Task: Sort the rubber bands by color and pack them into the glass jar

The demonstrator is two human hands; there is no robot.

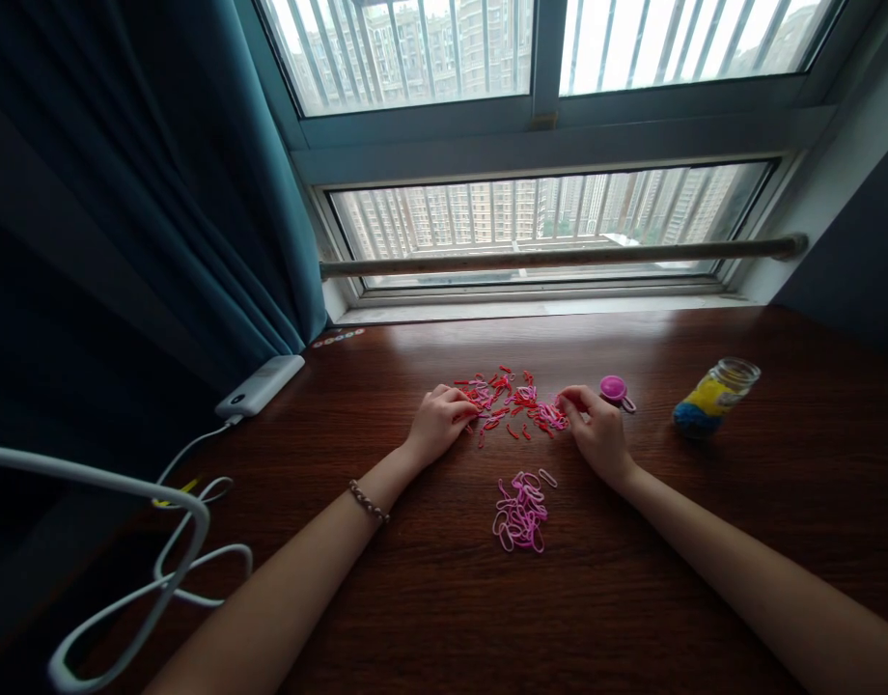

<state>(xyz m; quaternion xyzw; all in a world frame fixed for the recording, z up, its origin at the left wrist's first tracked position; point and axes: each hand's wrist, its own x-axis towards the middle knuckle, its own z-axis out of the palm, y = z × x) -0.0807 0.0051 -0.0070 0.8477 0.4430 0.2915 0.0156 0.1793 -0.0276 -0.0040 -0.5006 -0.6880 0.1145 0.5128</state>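
A loose spread of small red and pink rubber bands lies on the dark wooden table. My left hand rests at its left edge, fingertips drawn close together among the bands. On the opposite edge, my right hand has thumb and forefinger pinched at a cluster of pink and red bands. Whatever either set of fingertips holds is too small to make out. Nearer to me, between my forearms, sits a separate pile of pink rubber bands, all pink loops.
Beyond my right hand lies a round pink lid with a loop. Farther right, a glass jar has yellow and blue on it or inside. A white power bank with white cable is at left, beside the blue curtain.
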